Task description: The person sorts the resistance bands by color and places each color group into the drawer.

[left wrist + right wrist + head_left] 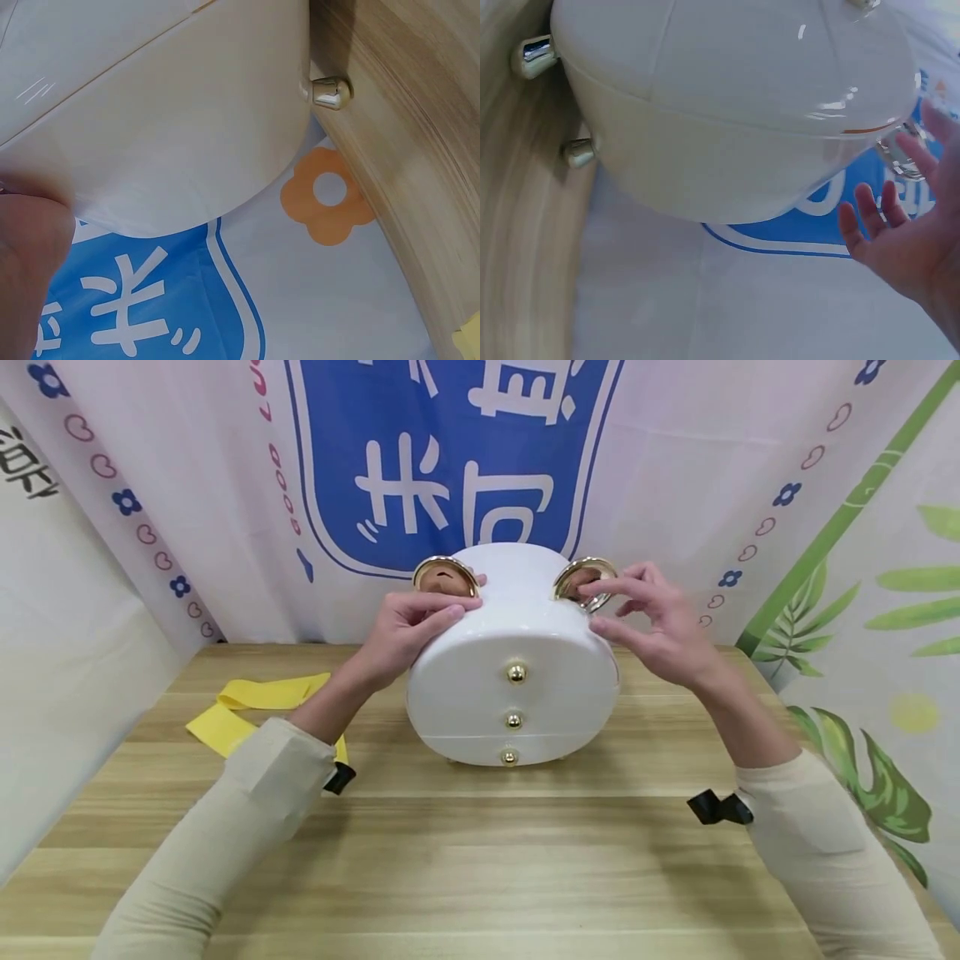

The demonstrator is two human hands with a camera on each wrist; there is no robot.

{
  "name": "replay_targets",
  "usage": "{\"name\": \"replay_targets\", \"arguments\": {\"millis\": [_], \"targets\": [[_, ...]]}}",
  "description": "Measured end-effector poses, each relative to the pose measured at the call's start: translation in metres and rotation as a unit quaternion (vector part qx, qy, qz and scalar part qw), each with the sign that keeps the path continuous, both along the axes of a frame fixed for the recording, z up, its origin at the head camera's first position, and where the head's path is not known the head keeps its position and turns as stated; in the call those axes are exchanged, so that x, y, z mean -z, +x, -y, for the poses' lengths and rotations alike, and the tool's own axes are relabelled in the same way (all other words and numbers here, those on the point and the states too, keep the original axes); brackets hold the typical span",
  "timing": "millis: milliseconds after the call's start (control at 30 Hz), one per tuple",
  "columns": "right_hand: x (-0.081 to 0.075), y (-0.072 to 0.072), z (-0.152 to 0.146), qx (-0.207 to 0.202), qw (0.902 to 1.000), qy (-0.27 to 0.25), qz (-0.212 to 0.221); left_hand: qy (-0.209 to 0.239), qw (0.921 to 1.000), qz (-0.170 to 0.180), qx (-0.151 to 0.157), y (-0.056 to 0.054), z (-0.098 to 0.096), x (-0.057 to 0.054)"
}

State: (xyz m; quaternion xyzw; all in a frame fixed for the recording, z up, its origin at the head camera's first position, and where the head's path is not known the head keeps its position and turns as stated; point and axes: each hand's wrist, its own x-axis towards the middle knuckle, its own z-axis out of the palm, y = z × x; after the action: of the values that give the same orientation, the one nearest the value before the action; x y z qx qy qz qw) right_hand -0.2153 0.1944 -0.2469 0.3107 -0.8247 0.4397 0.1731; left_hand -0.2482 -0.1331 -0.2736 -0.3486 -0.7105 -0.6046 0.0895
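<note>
A glossy white oval box (465, 693) stands on the table on small gold feet (330, 93). Gold ball knobs (516, 673) run down its front. On top, two round gold ear-like pieces stick up, a left one (444, 575) and a right one (602, 568). My left hand (408, 631) holds the box's upper left edge by the left ear, thumb and index finger lying along the front of the ear's base. At the right ear, my right hand (660, 627) has its index fingertip at the ear and its thumb at the box's edge. Its other fingers are loosely spread in the right wrist view.
A yellow strip of cloth (273, 693) lies folded on the wooden table (480, 877), left of the box. Directly behind stands a printed curtain (660, 477). Black tabs (720, 808) hang at the sleeves' cuffs.
</note>
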Motion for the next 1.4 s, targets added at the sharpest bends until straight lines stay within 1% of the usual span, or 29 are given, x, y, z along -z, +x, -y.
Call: {"name": "replay_targets", "arguments": {"millis": [67, 133, 267, 400, 500, 600, 667, 733, 767, 800, 833, 867, 900, 933, 1000, 1033, 1067, 1100, 1133, 1200, 1233, 1300, 1367, 1400], "targets": [[0.003, -0.007, 0.001, -0.027, 0.999, -0.002, 0.037, -0.001, 1.0, -0.003, 0.001, -0.001, 0.0, 0.0], [0.006, -0.013, 0.003, -0.062, 0.9959, -0.019, 0.063, 0.002, 1.0, -0.006, 0.004, -0.001, -0.001, 0.001], [0.009, -0.024, 0.007, -0.12, 0.9871, -0.067, 0.082, 0.006, 0.9999, -0.01, 0.009, -0.001, -0.001, 0.002], [0.013, -0.03, 0.007, -0.147, 0.9811, -0.092, 0.086, 0.0, 0.9999, -0.01, 0.009, 0.0, -0.002, 0.002], [0.016, -0.031, 0.004, -0.152, 0.9792, -0.095, 0.095, -0.018, 0.9998, -0.009, 0.002, 0.002, 0.0, 0.002], [0.017, -0.031, 0.003, -0.159, 0.9772, -0.095, 0.104, -0.041, 0.9991, 0.002, -0.013, 0.007, 0.002, 0.002], [0.016, -0.031, 0.002, -0.16, 0.977, -0.094, 0.105, -0.044, 0.9985, 0.013, -0.03, 0.012, 0.004, 0.003], [0.016, -0.031, 0.002, -0.161, 0.9767, -0.094, 0.108, -0.019, 0.9981, 0.024, -0.054, 0.018, 0.006, 0.005], [0.016, -0.03, 0.001, -0.159, 0.9769, -0.093, 0.108, 0.003, 0.9975, 0.017, -0.069, 0.021, 0.007, 0.007], [0.016, -0.03, 0.001, -0.157, 0.9773, -0.092, 0.108, 0.031, 0.9957, 0.002, -0.087, 0.024, 0.007, 0.009], [0.016, -0.03, 0.001, -0.154, 0.9777, -0.09, 0.11, 0.064, 0.9919, -0.021, -0.108, 0.028, 0.008, 0.012], [0.016, -0.03, 0.0, -0.15, 0.9787, -0.087, 0.109, 0.094, 0.9855, -0.05, -0.132, 0.031, 0.008, 0.014], [0.015, -0.029, 0.0, -0.147, 0.9793, -0.085, 0.11, 0.122, 0.9763, -0.088, -0.156, 0.035, 0.007, 0.016], [0.015, -0.029, 0.0, -0.142, 0.9803, -0.082, 0.11, 0.137, 0.9651, -0.13, -0.181, 0.037, 0.006, 0.019], [0.014, -0.03, 0.0, -0.134, 0.9822, -0.075, 0.108, 0.159, 0.9433, -0.205, -0.207, 0.045, 0.003, 0.024], [0.014, -0.03, 0.0, -0.132, 0.9826, -0.073, 0.108, 0.162, 0.9353, -0.235, -0.21, 0.049, 0.0, 0.026], [0.014, -0.03, 0.0, -0.13, 0.9831, -0.071, 0.107, 0.161, 0.9301, -0.261, -0.202, 0.053, -0.003, 0.029], [0.014, -0.03, 0.001, -0.13, 0.9831, -0.071, 0.108, 0.155, 0.9277, -0.283, -0.188, 0.058, -0.006, 0.033], [0.013, -0.031, 0.001, -0.129, 0.9833, -0.07, 0.107, 0.146, 0.9285, -0.298, -0.167, 0.062, -0.009, 0.037], [0.013, -0.031, 0.001, -0.129, 0.9835, -0.07, 0.106, 0.122, 0.9349, -0.314, -0.113, 0.07, -0.015, 0.047], [0.013, -0.032, 0.002, -0.129, 0.9836, -0.07, 0.105, 0.107, 0.9405, -0.311, -0.084, 0.074, -0.018, 0.052], [0.014, -0.033, 0.002, -0.131, 0.9834, -0.07, 0.103, 0.069, 0.9542, -0.289, -0.032, 0.079, -0.023, 0.063], [0.014, -0.033, 0.002, -0.136, 0.9828, -0.073, 0.101, 0.02, 0.9706, -0.239, 0.02, 0.082, -0.028, 0.073], [0.014, -0.033, 0.001, -0.14, 0.9823, -0.074, 0.1, -0.011, 0.9775, -0.207, 0.037, 0.084, -0.03, 0.077]]}}
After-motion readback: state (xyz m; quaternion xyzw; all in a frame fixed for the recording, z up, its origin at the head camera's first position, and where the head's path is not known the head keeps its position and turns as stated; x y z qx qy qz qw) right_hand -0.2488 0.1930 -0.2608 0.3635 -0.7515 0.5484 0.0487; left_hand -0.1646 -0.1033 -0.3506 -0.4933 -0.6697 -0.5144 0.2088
